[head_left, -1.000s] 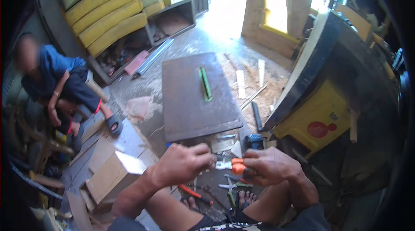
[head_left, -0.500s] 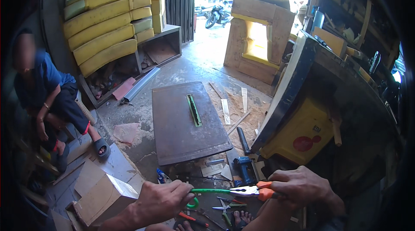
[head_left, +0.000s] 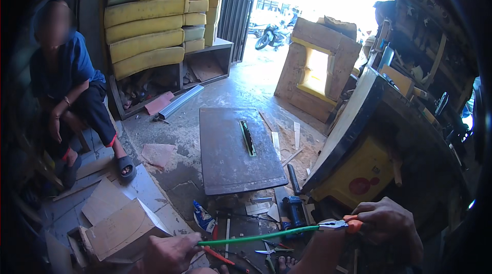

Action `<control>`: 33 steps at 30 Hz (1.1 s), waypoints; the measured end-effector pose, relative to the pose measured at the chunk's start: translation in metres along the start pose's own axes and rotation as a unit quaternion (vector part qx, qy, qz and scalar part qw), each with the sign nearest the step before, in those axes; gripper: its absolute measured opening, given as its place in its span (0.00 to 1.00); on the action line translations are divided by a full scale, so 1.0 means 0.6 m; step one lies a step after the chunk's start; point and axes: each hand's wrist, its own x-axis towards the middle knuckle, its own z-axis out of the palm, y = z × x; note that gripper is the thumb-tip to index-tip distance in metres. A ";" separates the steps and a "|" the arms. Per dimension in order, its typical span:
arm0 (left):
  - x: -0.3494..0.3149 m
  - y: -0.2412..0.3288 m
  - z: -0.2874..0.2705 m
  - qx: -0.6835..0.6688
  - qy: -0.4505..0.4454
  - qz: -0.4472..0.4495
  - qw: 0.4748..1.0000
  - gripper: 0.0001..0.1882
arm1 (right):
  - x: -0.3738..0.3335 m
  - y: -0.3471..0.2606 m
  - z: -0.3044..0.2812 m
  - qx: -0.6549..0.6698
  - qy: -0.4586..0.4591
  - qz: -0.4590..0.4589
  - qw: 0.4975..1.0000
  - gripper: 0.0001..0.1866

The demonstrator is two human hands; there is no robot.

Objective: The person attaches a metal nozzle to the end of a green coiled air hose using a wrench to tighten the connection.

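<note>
A length of green cord or tube stretches nearly straight across in front of me. Its left end is in my left hand, whose fingers are closed round it. My right hand grips pliers with orange handles, and their metal jaws are on the cord's right end. Below the cord, green-handled scissors or snips lie on the floor by my foot, near an orange-handled tool. Behind the pliers stands a blue-black power tool, probably a nail gun.
A low dark table with a slotted saw blade stands ahead. Wooden boxes are at left, near a seated person. Yellow foam pads are stacked behind; a wooden frame stands farther back. A large dark-sided panel leans at right.
My hands have moved apart, left hand down and left, right hand rightward. The cord, looped near my left hand before, is now drawn out longer. The view has shifted slightly.
</note>
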 end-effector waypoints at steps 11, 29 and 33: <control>-0.176 -0.119 0.122 -0.366 0.246 -0.494 0.749 0.12 | 0.110 0.189 0.018 0.004 0.333 0.207 0.920 0.08; 0.187 0.071 0.169 -0.329 0.066 -0.298 0.894 0.10 | -0.363 0.322 0.748 0.224 0.253 0.415 0.844 0.23; 0.314 0.136 0.160 -0.146 0.020 -0.150 0.978 0.07 | -0.258 0.184 0.842 0.456 0.333 0.436 0.701 0.22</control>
